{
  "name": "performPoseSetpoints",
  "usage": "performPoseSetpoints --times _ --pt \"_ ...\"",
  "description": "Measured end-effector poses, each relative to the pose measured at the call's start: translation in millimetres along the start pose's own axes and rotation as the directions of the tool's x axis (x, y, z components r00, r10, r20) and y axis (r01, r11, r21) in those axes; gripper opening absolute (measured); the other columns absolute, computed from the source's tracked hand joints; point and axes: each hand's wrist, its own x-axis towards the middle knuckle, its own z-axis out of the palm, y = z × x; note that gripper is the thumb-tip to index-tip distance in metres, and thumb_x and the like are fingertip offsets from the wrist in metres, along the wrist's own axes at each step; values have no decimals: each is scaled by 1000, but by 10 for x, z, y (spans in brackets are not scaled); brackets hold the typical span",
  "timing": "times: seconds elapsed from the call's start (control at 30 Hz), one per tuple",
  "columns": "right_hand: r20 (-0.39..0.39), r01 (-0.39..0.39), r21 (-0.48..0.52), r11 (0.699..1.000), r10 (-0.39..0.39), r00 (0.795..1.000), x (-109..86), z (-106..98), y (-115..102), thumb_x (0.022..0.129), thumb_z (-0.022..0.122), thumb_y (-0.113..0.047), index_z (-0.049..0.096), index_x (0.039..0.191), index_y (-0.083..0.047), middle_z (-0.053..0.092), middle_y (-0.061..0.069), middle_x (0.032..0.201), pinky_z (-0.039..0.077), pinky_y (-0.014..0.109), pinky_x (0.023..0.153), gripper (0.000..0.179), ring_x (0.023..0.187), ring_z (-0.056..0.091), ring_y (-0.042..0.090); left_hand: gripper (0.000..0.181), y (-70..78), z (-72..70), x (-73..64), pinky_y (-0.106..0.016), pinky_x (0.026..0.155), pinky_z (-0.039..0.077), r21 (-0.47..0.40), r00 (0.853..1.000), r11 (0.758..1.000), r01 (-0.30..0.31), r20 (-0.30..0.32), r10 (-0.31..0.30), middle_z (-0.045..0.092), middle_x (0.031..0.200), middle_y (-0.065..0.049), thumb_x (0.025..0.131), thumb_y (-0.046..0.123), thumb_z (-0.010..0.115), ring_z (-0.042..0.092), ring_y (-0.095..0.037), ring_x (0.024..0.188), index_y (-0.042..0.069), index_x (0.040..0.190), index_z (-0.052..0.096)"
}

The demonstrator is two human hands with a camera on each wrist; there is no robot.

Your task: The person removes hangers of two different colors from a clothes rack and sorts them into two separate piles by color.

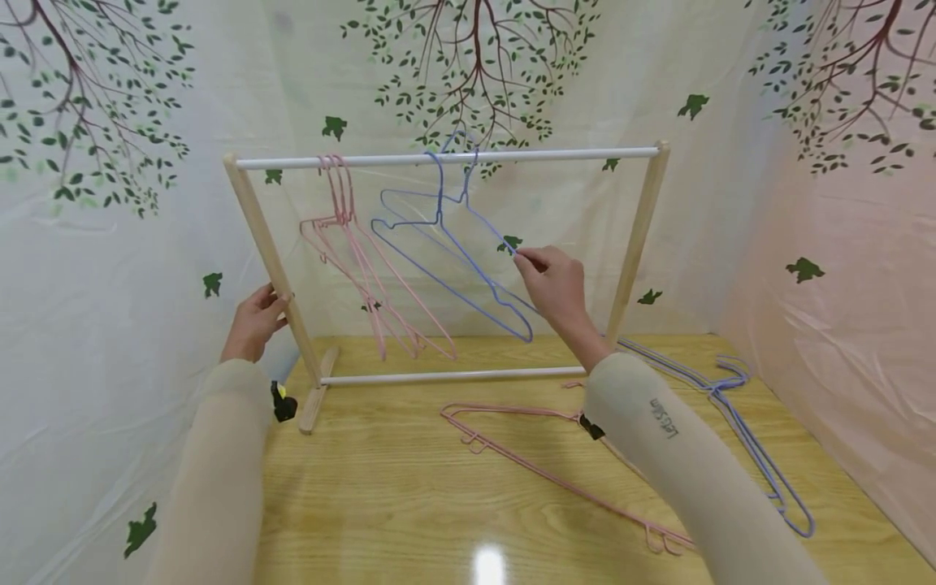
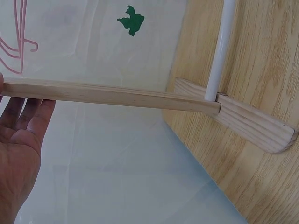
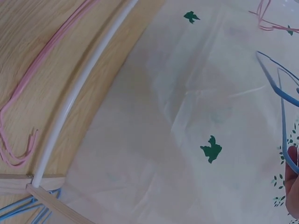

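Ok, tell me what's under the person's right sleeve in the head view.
Pink hangers lie on the wooden table below the right sleeve, their left ends and part of the lower bars showing. The sleeve covers their right ends; anything else it hides cannot be seen.

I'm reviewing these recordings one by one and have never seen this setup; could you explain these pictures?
There is no machine: a person works with bare hands. The wide picture comes from a camera worn on the head; the other two come from one camera on each wrist.

The left hand grips a wooden post of a rack. The right hand pinches a blue hanger whose hook is at the top rail. Another blue hanger and several pink hangers hang there.

On the wood-grained table lie more pink ones in front and blue ones toward the right.
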Motion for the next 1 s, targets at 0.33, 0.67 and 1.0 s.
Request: performPoseSetpoints --times 0.33,0.67,1.0 --pt "-115 9 61 998 -2 993 -73 -285 178 84 66 -18 73 91 -6 68 2 84 49 17 62 15 70 60 9 56 -6 19 27 -42 100 35 -7 1000 1000 1 6 -1 32 139 -18 95 30 43 37 -29 121 17 145 21" --pt "-186 -15 113 994 36 982 -261 -683 262 84 65 -13 72 92 -3 67 9 83 48 13 61 15 68 58 1 55 17 27 9 -44 100 33 -15 1000 1000 3 6 -3 32 139 -20 96 28 42 37 -29 121 16 145 21" --pt "-227 -48 147 988 80 971 -404 -979 357 82 65 -7 71 89 3 65 10 78 47 11 57 14 62 58 4 56 16 9 -4 -43 101 32 -14 1000 1000 23 8 -23 28 143 -17 96 28 41 34 -30 125 17 146 18"
